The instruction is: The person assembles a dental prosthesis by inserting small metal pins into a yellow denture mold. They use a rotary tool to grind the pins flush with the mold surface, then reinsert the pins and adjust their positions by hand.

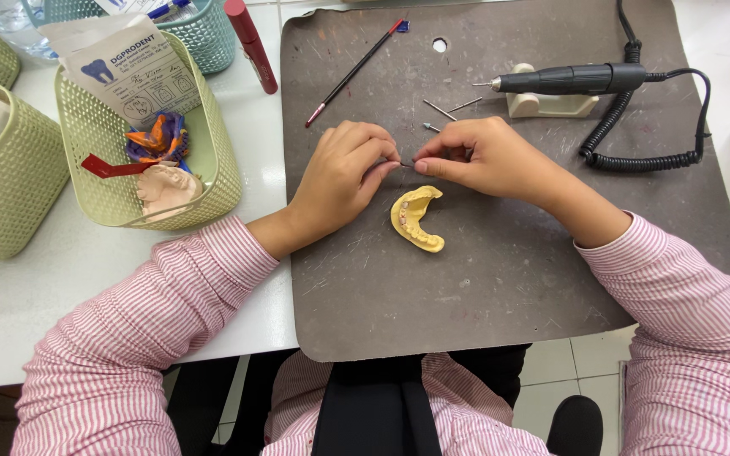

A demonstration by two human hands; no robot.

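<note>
Two hands meet over the dark mat (500, 279) — our left hand (340, 181) and right hand (483, 156) pinch one tiny bur (407, 163) between fingertips, seemingly fitting it. One yellow dental cast (416, 219) lies just below; one handpiece (568, 80) rests above — reaching it would need a free hand.

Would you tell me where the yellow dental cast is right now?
In the head view, the yellow dental cast lies on the dark work mat near its centre, just below the left hand and right hand.
</note>
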